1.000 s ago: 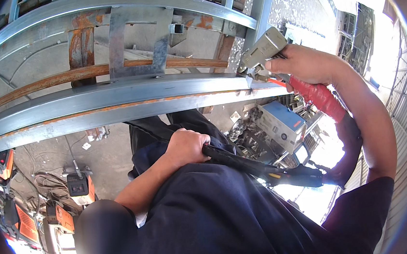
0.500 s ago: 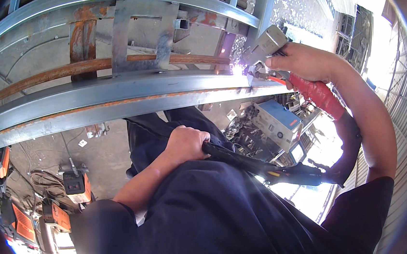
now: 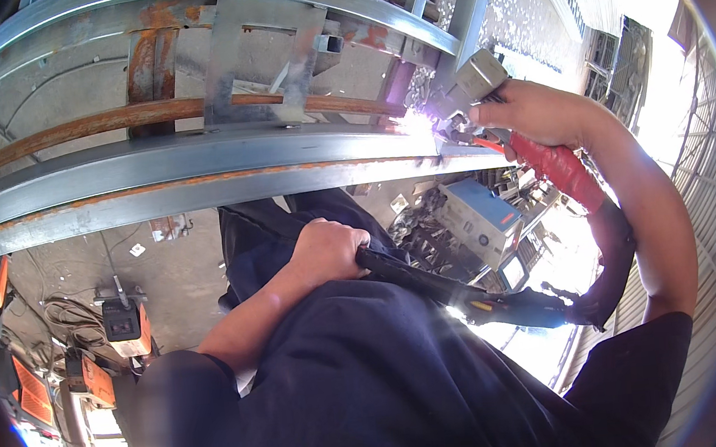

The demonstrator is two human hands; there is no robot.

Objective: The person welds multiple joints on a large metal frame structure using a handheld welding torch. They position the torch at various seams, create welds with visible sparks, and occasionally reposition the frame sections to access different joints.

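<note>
My right hand (image 3: pixel 540 112) grips a welding gun (image 3: pixel 480 77) with a grey boxy head and a handle wrapped in red tape. The gun's tip touches or nearly touches a galvanised steel beam (image 3: pixel 283 151), where a bright violet-white arc (image 3: pixel 415 121) glares and hides the joint. From the handle a thick black-sheathed cable (image 3: pixel 501 306) loops down and back across my body. Its near end is in my left hand (image 3: pixel 331 251), closed around it at my waist, below the beam. A thin orange-red tube (image 3: pixel 487 143) runs along the gun near its tip.
Rusty crossbars (image 3: pixel 149 76) and steel plates belong to the frame beyond the beam. Under it at right stands a blue-topped machine (image 3: pixel 483 212) beside piled scrap. Orange-and-black machines (image 3: pixel 127 327) and coiled cable (image 3: pixel 77 320) lie on the floor at left. A corrugated wall (image 3: pixel 708 235) rises at right.
The arc's glare is larger and brighter. My view has shifted slightly, so the floor machines appear a little farther left. Both hands keep their grips.
</note>
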